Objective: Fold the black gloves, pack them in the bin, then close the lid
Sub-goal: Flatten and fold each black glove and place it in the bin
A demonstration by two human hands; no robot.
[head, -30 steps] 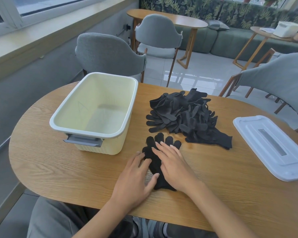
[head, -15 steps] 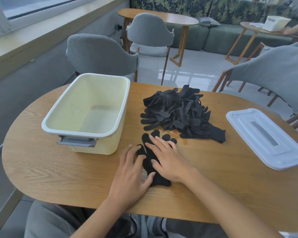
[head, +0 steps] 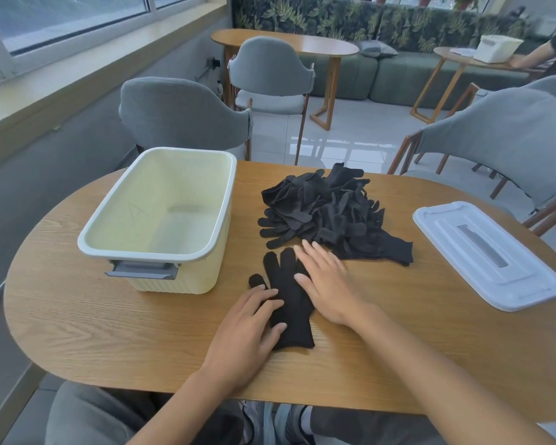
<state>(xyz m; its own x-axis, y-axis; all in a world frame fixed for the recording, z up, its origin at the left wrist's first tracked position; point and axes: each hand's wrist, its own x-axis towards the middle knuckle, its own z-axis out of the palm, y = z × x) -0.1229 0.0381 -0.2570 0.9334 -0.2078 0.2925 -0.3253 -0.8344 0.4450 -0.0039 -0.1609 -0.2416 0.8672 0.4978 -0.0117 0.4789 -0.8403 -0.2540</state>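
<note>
My left hand (head: 244, 332) flat, fingers straight, pressing glove (head: 288, 303) at frame centre on tabletop (head: 109, 332). My right hand (head: 328, 284) flat on glove's right edge. Beyond: glove pile (head: 325, 213). Bin (head: 161, 216) left, uncovered. Lid (head: 485, 252) right.

arms (head: 414, 367): bare, sleeveless | trousers (head: 87, 415): grey | shoes (head: 283, 422): grey

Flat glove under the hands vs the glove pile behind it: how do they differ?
The flat glove lies spread out alone on the table; the glove pile is a tangled heap of many. The left hand and right hand press flat on the flat glove; neither presses the glove pile, though the right fingertips reach its near edge. The flat glove lies nearer the person. Both are black knit, outside the bin.
</note>
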